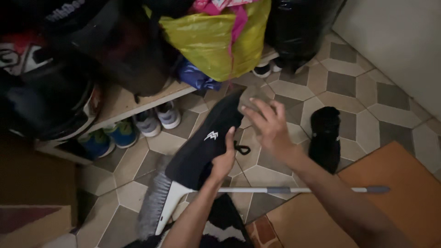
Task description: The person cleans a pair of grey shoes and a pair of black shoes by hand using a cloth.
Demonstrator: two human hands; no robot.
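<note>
My left hand (224,161) grips a black shoe (204,142) by its heel end, holding it tilted over the floor with its toe pointing up and away. A small white mark shows on its side and a black lace hangs by my thumb. My right hand (270,125) hovers just right of the shoe's toe, fingers spread, holding nothing. A second black shoe (325,138) stands on the tiled floor to the right of my right forearm.
A broom (158,202) with a white head and long pale handle (298,189) lies on the floor under my arms. A low shelf (124,103) holds dark bags, a helmet and a yellow bag (209,39); sneakers (158,119) sit beneath. An orange mat (395,193) lies at right.
</note>
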